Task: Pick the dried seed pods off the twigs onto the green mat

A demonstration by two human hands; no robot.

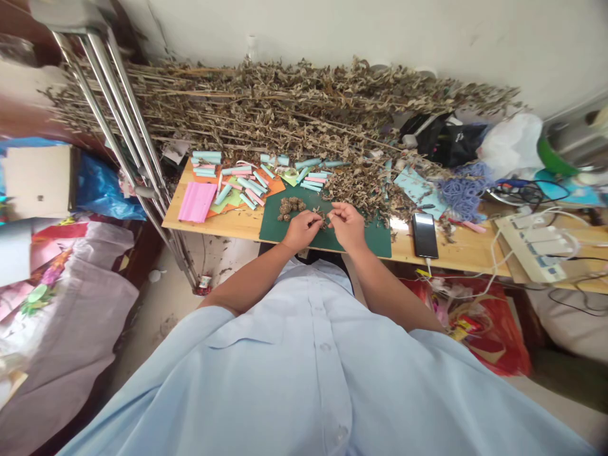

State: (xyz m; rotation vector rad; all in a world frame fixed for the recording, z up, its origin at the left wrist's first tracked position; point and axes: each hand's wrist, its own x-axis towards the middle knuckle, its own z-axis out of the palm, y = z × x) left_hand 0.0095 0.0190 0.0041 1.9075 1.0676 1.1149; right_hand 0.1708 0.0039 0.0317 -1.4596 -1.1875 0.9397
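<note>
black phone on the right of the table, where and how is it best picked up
Probably by both long sides, from above, with the right hand, the nearer one. The phone lies flat with those sides exposed, and a white cable leaves its end nearest the person, so that end is better left alone.

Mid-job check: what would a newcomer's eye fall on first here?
Likely the long heap of dried stalks stretched along the wall. Then the blue and pink rolls toward the left of the wooden table, and the green mat at its front, with the left hand and right hand close together over it.
</note>
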